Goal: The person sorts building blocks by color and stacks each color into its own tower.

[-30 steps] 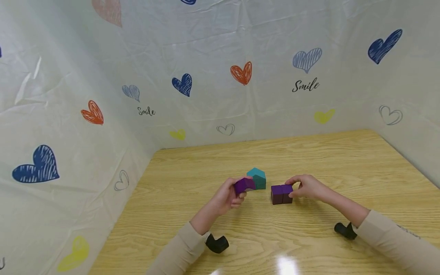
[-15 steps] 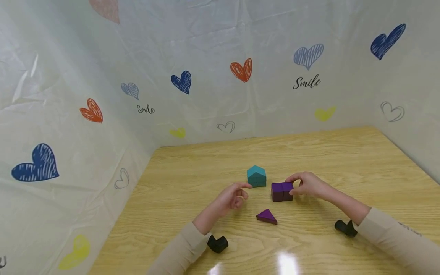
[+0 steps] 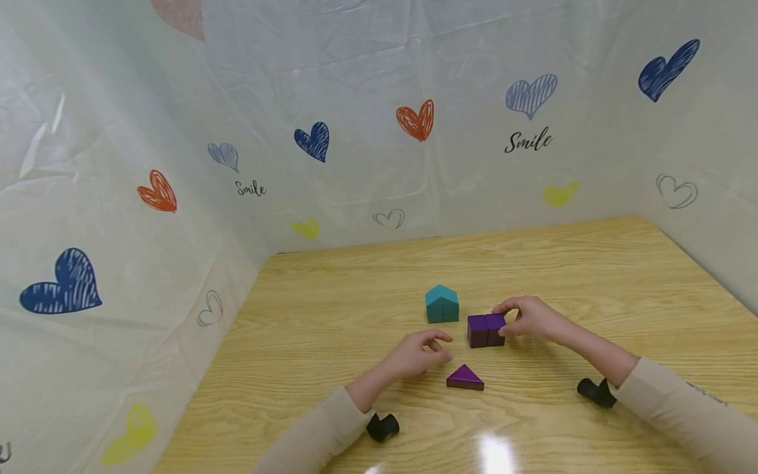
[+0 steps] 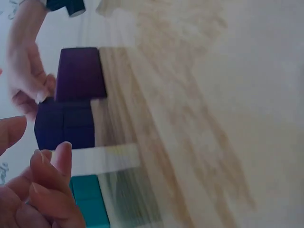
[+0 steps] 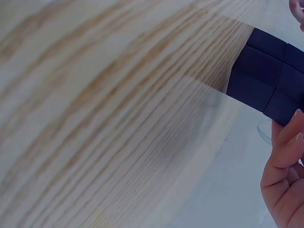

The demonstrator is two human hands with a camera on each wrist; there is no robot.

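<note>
Two purple cube-shaped blocks (image 3: pixel 477 330) stand side by side on the table, touching. My right hand (image 3: pixel 535 320) pinches the right-hand one between thumb and fingers. In front of them lies a purple triangular block (image 3: pixel 464 378), its long side toward me. My left hand (image 3: pixel 416 353) hovers to the left of it, fingers loosely bent, touching nothing. Behind, a teal house-shaped group of blocks (image 3: pixel 441 304) has a triangular top piece. In the left wrist view, the left fingers (image 4: pixel 50 180) are near the purple blocks and a teal block (image 4: pixel 90 199).
The wood-grain table (image 3: pixel 331 296) has a white sheet (image 3: pixel 355 178) printed with hearts standing along its back and sides. A black wrist-worn device (image 3: pixel 382 428) sits by the left cuff, another (image 3: pixel 596 393) by the right.
My left hand has let go of the purple triangular block, which now lies on the table turned slightly, and has moved down and to the right. The right hand has stayed at the cubes.
</note>
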